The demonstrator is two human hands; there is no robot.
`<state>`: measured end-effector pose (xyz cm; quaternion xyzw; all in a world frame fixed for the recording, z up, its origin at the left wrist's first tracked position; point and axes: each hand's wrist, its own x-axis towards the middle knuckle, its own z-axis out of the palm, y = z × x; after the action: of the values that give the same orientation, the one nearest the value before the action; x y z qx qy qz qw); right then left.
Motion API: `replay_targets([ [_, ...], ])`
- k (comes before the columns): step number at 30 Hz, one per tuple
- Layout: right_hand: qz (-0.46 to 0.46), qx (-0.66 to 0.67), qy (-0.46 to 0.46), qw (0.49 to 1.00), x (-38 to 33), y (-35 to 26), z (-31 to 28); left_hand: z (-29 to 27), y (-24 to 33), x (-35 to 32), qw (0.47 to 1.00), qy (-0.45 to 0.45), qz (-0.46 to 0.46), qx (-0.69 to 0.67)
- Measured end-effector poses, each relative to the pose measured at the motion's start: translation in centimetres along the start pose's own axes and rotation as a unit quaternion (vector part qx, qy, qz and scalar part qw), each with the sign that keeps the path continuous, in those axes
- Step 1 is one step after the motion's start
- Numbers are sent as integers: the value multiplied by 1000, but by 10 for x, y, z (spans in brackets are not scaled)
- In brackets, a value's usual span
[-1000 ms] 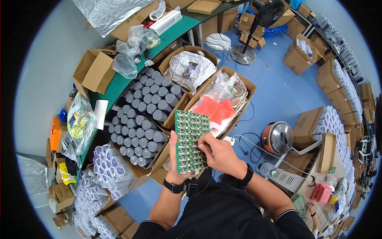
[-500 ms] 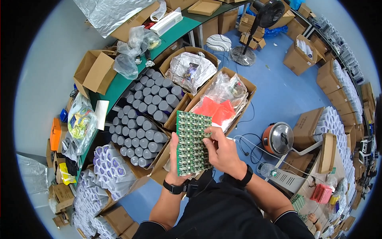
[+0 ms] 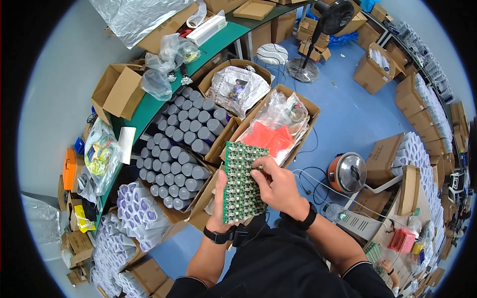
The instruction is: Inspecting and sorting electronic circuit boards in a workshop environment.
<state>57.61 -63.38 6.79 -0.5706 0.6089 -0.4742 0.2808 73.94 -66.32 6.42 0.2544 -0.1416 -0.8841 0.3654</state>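
Observation:
A green panel of small circuit boards (image 3: 241,181) stands upright in front of me. My left hand (image 3: 219,206) holds it from behind along its left edge, mostly hidden by the panel. My right hand (image 3: 276,185) rests on the panel's right side, its fingers pinching one of the small boards near the middle right edge. Behind the panel lies an open carton (image 3: 297,99) holding clear plastic bags and orange-red packets (image 3: 268,138).
Two cartons of grey cylinders (image 3: 185,139) sit to the left, a carton with a bagged item (image 3: 237,88) behind them. White-and-purple tubes (image 3: 136,211) lie lower left. A rice cooker (image 3: 347,173) and cables are on the blue floor at right, a fan (image 3: 323,35) farther back.
The panel has stayed in place. My right hand has shifted slightly along its right edge, fingers working on a small board.

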Motion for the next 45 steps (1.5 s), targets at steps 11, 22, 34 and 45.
replay_targets([
  [11, 36, 121, 64, 990, -2, 13, 6, -3, 0, -4, 1000, 1, -12, 9],
  [22, 4, 65, 44, 997, 5, 13, 2, 1, -2, -8, 997, 26, -11, 71],
  [34, -12, 24, 129, 991, 12, 11, 2, 3, -1, -8, 991, 21, -31, 130],
  [45, -78, 18, 91, 993, 19, -4, 4, -1, -6, -8, 993, 9, -23, 112],
])
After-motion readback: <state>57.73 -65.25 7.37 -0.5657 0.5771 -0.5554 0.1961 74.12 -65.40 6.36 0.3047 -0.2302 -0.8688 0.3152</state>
